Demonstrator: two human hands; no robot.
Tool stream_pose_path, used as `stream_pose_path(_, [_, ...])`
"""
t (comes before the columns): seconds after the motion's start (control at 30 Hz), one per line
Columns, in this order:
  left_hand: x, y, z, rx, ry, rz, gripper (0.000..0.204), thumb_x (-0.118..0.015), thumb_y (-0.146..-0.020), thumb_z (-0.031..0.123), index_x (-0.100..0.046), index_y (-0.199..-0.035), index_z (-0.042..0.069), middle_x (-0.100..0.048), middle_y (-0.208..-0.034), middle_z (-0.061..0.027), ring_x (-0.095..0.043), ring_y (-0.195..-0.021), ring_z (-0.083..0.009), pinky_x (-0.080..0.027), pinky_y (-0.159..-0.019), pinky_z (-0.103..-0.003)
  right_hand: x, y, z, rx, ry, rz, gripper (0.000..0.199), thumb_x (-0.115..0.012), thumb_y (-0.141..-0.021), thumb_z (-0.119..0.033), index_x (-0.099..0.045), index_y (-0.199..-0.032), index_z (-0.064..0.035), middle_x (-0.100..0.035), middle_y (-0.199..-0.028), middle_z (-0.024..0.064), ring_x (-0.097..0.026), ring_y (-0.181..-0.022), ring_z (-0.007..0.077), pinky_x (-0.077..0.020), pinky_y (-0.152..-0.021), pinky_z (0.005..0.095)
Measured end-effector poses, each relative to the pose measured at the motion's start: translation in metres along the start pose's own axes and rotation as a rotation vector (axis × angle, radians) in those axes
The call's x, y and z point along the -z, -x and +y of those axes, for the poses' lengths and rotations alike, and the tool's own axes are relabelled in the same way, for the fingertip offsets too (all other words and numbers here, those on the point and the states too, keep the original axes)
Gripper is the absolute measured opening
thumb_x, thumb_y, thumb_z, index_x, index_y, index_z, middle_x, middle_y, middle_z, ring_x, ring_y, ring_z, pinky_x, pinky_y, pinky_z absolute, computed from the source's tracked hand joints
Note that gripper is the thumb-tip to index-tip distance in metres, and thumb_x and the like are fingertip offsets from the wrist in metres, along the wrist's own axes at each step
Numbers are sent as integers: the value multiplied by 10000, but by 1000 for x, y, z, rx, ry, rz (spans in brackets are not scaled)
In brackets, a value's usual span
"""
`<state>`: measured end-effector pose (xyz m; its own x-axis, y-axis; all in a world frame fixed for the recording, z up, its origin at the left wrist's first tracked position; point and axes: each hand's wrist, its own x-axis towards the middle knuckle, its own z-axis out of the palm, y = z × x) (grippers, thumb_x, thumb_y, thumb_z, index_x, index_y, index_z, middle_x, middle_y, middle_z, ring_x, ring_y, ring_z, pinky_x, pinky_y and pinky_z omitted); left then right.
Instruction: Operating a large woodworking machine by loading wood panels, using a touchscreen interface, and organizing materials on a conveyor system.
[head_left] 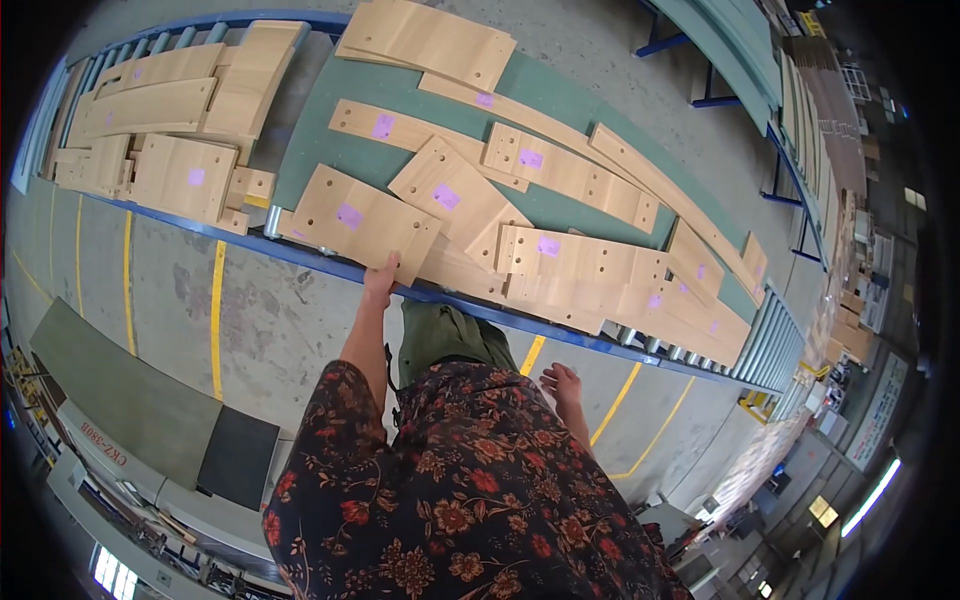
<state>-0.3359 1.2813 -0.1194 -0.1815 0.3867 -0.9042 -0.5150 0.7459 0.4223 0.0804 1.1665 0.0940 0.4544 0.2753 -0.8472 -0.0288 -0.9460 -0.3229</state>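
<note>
Panel in left hand: wood, smooth, matt, fine grain. Label just beyond that hand: looks like matt paper. Green bed surface farther out: matt, smooth. Rail beyond right hand: painted metal. Rollers well right of it: shiny metal. Trousers between hands: matt cloth. Floor left of left hand: concrete, matt, stained.

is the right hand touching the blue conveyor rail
Apart. The head view shows the right hand hanging on the near side of the blue conveyor rail, with grey floor visible between them.
</note>
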Motion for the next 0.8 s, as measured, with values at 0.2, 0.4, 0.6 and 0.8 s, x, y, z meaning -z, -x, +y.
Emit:
stream_pose_path(0.2, [9, 21, 14, 19, -40, -375, 358, -654, -998, 287, -592, -1284, 79, -685, -1066, -22, -655, -880, -113, -537, -713, -276, -20, -8, -18, 66, -63, -45, 431, -594, -1009, -274, -562, -1339, 0, -699, -1119, 151, -707, -927, 236, -578, -777, 336])
stream_pose_path(0.4, [-48, 10, -8, -197, -282, -369, 327, -658, -977, 259, -650, -1188, 9, -711, -1065, -92, -693, -852, -149, -574, -714, -308, -37, -5, -17, 74, -18, -88, 414, -597, -1008, -273, -580, -1313, 8, -711, -1079, 134, -719, -879, 213, -575, -742, 309])
stream_pose_path(0.6, [-52, -33, 8, -326, -1155, -569, 424, -637, -939, 372, -685, -1125, -6, -727, -923, -146, -700, -695, -212, -583, -655, -356, -37, -1, -2, 12, -43, -57, 406, -587, -1018, -272, -577, -1331, -13, -712, -1085, 128, -711, -908, 220, -571, -763, 324])
stream_pose_path(0.8, [-22, -82, 109, -160, -782, -124, 428, -695, -905, 413, -686, -1119, 43, -698, -833, -96, -627, -593, -190, -524, -483, -333, -41, 4, 8, -22, -101, 18, 400, -586, -1013, -273, -581, -1311, -7, -710, -1070, 133, -716, -903, 221, -569, -755, 329])
